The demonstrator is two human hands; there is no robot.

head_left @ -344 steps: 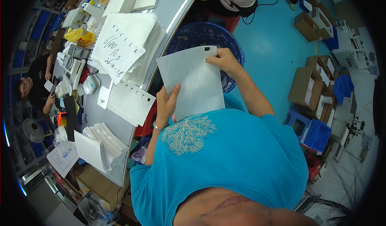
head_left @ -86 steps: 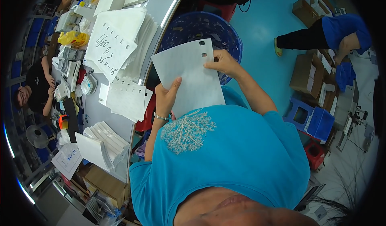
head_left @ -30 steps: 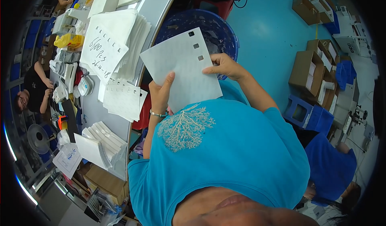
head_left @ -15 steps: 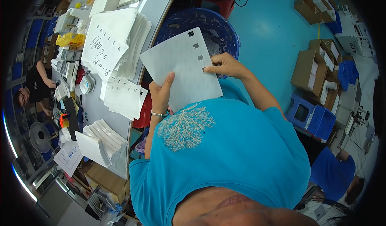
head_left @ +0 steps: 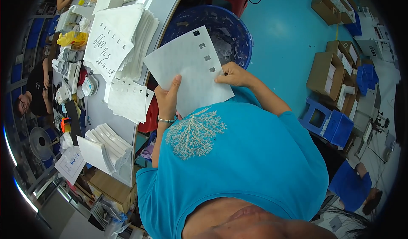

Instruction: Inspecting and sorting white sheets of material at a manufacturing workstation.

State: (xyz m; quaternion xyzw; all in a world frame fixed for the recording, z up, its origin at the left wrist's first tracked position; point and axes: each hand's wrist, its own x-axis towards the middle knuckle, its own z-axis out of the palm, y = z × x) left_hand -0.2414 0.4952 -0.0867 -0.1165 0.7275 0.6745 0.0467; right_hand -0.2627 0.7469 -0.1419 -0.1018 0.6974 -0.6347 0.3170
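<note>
The right hand (head_left: 233,75) pinches the lower right edge of the white paper (head_left: 185,65), thumb on top, close below the last of four square holes (head_left: 207,58). The left hand (head_left: 167,98) grasps the opposite side, thumb flat on the face; its fingers are hidden behind. The paper is held tilted in the air, just on the wearer's side of the blue tub (head_left: 246,35), its top corner overlapping the tub in view. Whether it is one sheet or several, I cannot tell.

The step in hand looks like working down that edge, hole by hole. The next move seems to call for a steady left hold and a fine fingertip pinch on the right.

Pale scraps (head_left: 223,45) lie inside the tub. Left of the tub, the counter (head_left: 97,111) carries a paper stack (head_left: 121,31) and smaller holed sheets (head_left: 126,101). Well right of the tub stand cardboard boxes (head_left: 319,77).
</note>
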